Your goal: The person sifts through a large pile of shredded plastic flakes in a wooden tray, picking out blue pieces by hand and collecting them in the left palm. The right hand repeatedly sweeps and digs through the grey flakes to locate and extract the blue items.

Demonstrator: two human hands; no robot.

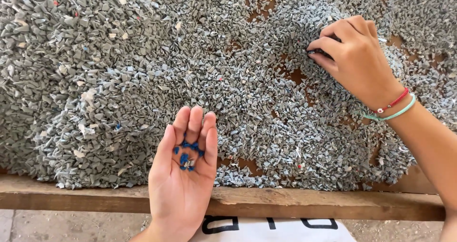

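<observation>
A thick spread of small grey plastic flakes covers a wooden table. My left hand is cupped palm up over the near edge and holds several blue plastic chips. My right hand reaches into the flakes at the upper right, fingertips pinched together on a dark bit among them. A red and a green bracelet sit on that wrist.
A wooden rim board runs along the table's near edge. Brown tabletop shows through where the flakes are thin. A few white, red and blue bits lie mixed in the grey. A white sheet with black marks lies below the edge.
</observation>
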